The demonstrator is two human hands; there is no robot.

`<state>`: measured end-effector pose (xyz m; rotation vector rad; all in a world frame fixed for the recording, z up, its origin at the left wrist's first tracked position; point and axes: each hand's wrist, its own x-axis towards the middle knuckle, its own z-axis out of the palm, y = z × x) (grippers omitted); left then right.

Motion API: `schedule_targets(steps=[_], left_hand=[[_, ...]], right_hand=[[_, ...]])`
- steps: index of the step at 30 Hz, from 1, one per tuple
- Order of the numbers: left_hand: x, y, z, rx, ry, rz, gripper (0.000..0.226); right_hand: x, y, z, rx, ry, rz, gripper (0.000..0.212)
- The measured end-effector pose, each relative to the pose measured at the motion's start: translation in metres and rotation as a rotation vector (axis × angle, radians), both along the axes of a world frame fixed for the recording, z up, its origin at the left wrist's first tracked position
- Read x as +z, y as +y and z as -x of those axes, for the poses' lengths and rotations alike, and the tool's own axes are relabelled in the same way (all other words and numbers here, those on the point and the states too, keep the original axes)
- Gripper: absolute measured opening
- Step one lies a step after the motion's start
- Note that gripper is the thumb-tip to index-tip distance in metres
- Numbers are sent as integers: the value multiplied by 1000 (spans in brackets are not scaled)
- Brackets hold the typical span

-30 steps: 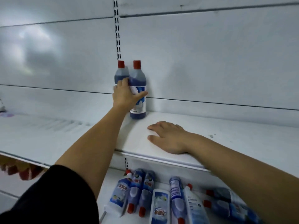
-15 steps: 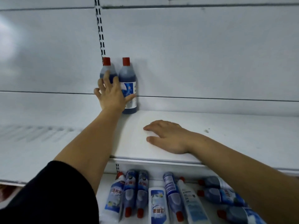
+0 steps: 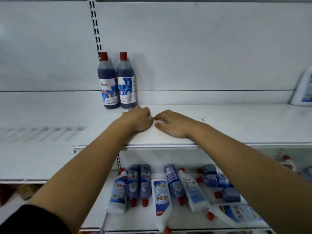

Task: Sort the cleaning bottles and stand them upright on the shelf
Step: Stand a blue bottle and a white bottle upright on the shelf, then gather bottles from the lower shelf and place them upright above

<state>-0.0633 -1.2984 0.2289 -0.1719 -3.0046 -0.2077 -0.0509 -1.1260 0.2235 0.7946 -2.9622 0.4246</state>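
Two dark blue bottles with red caps, the left bottle and the right bottle, stand upright side by side against the back wall of the white shelf. My left hand rests on the shelf just in front of them, fingers curled, holding nothing. Beside it, my right hand lies on the shelf with its fingers bent, almost touching the left hand. Several blue and white bottles lie on their sides on the lower shelf.
A white bottle stands at the far right of the upper shelf. A slotted upright rail runs up the back wall behind the two standing bottles. More bottles are partly seen at the right edge of the lower level.
My left hand has let go of the two upright bottles and come down onto the shelf next to my right hand. The right hand has stayed in place.
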Motion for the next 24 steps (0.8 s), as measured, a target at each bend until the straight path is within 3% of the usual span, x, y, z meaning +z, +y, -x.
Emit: schedule_targets(steps=[14,19,24], left_hand=[[-2,132,-60,-363,2,-119,42],[-6,215,-70,-508,35,-78,44],[-11,307,-81,-619,66,-40,50]], right_hand=[[-13,164,-94,-583,168,141,42],[-23,232,-131,-720,256,83,41],[-26,305,-168,-819,205,27,47]])
